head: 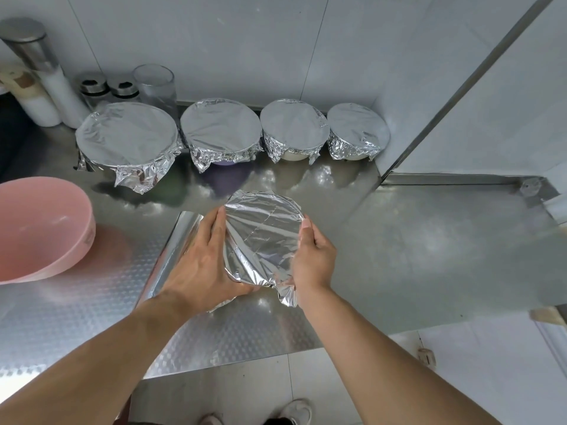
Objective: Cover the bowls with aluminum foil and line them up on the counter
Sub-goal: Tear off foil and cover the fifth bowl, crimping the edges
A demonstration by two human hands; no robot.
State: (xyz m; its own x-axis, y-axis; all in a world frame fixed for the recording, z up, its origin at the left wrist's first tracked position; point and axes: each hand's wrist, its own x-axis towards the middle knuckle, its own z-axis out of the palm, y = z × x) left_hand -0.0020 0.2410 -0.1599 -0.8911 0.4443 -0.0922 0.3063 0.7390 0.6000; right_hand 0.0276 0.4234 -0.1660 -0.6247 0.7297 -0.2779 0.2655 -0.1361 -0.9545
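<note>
A small foil-covered bowl (262, 237) sits in the middle of the steel counter (414, 246), held between both hands. My left hand (202, 262) wraps its left side, fingers curled along the foil rim. My right hand (313, 256) grips the right side and pinches the loose foil at the bottom. Several foil-covered bowls stand in a row along the back wall: a large one (127, 141), then (221, 131), (293, 130) and the smallest bowl (357, 130). The foil roll (181, 240) lies under my left hand.
An uncovered pink bowl (40, 228) stands at the left edge. Canisters, shakers and a glass (155, 84) crowd the back left corner. A metal-edged wall panel (460, 96) closes the right side. The counter's front edge drops to a tiled floor.
</note>
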